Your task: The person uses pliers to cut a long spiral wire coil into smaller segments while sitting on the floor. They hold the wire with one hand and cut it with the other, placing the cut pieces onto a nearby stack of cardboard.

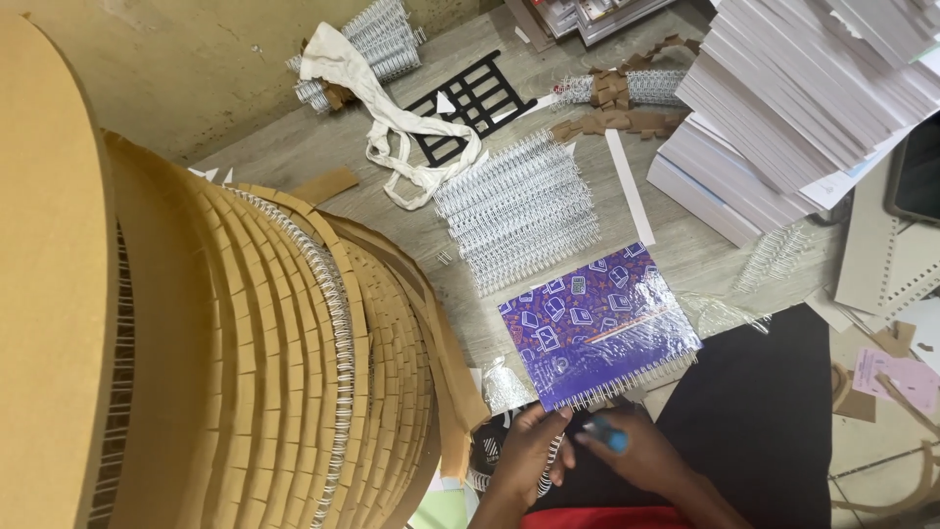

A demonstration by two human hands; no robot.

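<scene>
A purple patterned notebook (pixel 595 319) in clear wrap lies on the wooden table, with a white wire binding along its near edge. My left hand (pixel 530 453) pinches a short piece of white wire coil (pixel 552 464) just below the notebook's near left corner. My right hand (pixel 634 451) is closed around a small blue-handled tool (pixel 613 438), held beside the coil. Both hands hover over a black cloth (pixel 764 411) at the table's near edge.
A big spool of brown card strip and wire (pixel 264 372) fills the left. Cut white wire coils (pixel 519 211) lie behind the notebook. Tall stacks of white paper blocks (pixel 783 108) stand at the right, a white cloth strip (pixel 392 127) and a black plastic grid (pixel 470 103) farther back.
</scene>
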